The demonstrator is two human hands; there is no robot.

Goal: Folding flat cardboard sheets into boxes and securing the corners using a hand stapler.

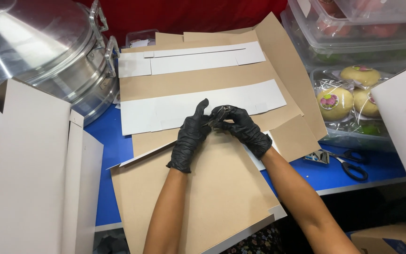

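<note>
Both gloved hands met over flat brown cardboard sheet (203,188). Left hand (191,136) and right hand (240,127) together pinched small metal object (218,115), kind unclear. Step: fiddling object. Next needed firm two-handed grip.

Both black-gloved hands meet over flat brown cardboard sheets (203,188) on the blue tabletop (111,141). The left hand (191,136) and right hand (243,127) pinch a small dark metal object (218,115) between their fingertips. Black-handled scissors (351,164) lie to the right, a large aluminium steamer pot (48,51) stands to the left.

Cardboard sheets (203,188) on table (113,141); pot (48,51) left, scissors (348,162) right.
</note>
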